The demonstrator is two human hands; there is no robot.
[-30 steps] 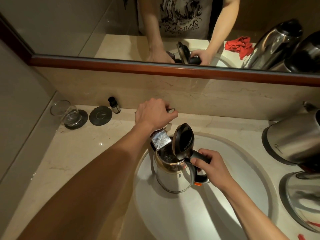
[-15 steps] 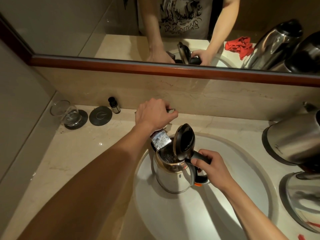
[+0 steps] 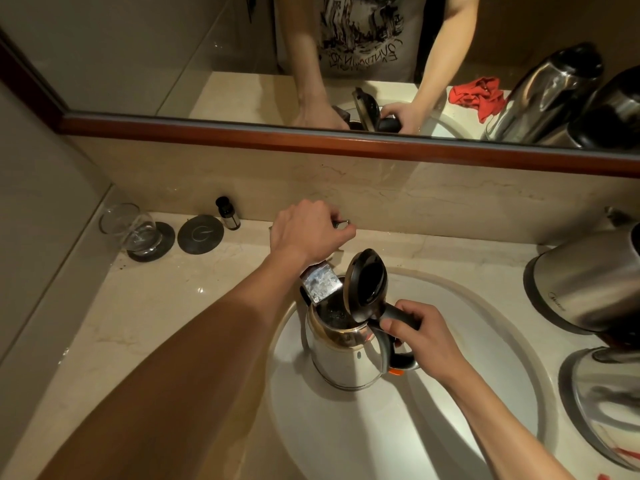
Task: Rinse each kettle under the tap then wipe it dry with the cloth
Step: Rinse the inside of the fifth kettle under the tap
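While the right hand (image 3: 420, 336) grips the kettle (image 3: 341, 355) by its handle and the left hand (image 3: 308, 230) clasps the tap lever (image 3: 341, 222), the rigid, slick steel body should grow heavier with water.

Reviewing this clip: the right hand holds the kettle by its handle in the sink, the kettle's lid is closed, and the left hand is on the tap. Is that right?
Not quite. In the head view the lid stands open on the kettle. The rest holds: right hand grips the handle over the sink, left hand on the tap.

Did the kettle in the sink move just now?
No. The kettle sits at the same spot under the tap spout, inside the basin rim, held by the right hand.
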